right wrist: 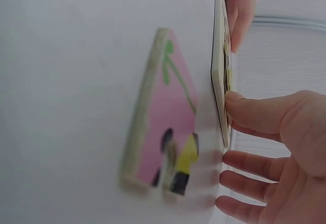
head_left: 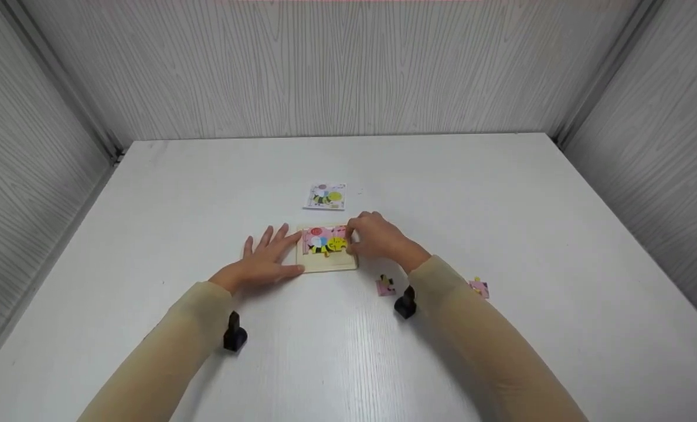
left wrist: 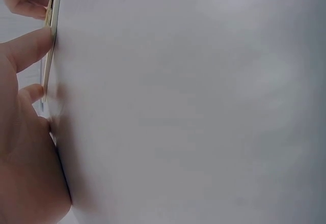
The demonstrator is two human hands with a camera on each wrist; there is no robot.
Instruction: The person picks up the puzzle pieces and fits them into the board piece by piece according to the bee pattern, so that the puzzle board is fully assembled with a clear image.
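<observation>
Pale wooden board holding glossy pink bee puzzle

Left hand and right hand at opposite edges of a puzzle board, picture card beyond.

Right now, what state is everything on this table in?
Tray: partly filled, near side bare
Card: picture up, beyond the tray
Left loose piece: picture up, outside tray
Right loose piece: outside tray, partly behind right sleeve
Left grip: fingers spread, touching tray
Right grip: at tray's right side; pinch unclear
</observation>
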